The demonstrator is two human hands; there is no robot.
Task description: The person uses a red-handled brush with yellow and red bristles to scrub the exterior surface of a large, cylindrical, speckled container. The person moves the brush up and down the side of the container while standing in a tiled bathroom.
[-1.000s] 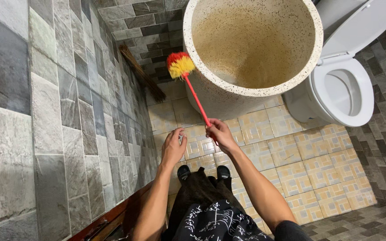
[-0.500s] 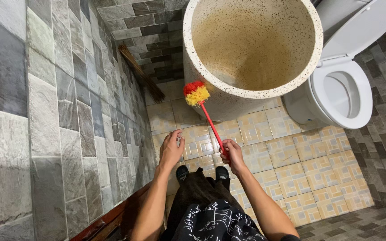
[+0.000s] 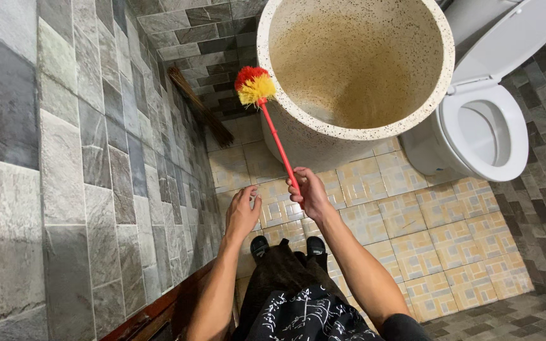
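Note:
My right hand [image 3: 309, 192] grips the red handle of a toilet brush [image 3: 273, 132]. Its red and yellow bristle head [image 3: 253, 85] presses against the outer left wall of a large speckled stone water tub [image 3: 298, 136], just below the rim. My left hand [image 3: 241, 213] hangs free beside it, fingers loosely apart, holding nothing. The tub's inside is stained brown.
A white toilet [image 3: 485, 129] with its lid raised stands right of the tub. A dark broom [image 3: 198, 104] leans in the corner against the grey tiled wall [image 3: 64, 158]. My black shoes [image 3: 289, 245] stand on beige patterned floor tiles [image 3: 424, 240].
The brush head went down the tub's outer wall to near the floor, then back up to just below the rim. My right hand followed. The left hand stayed put.

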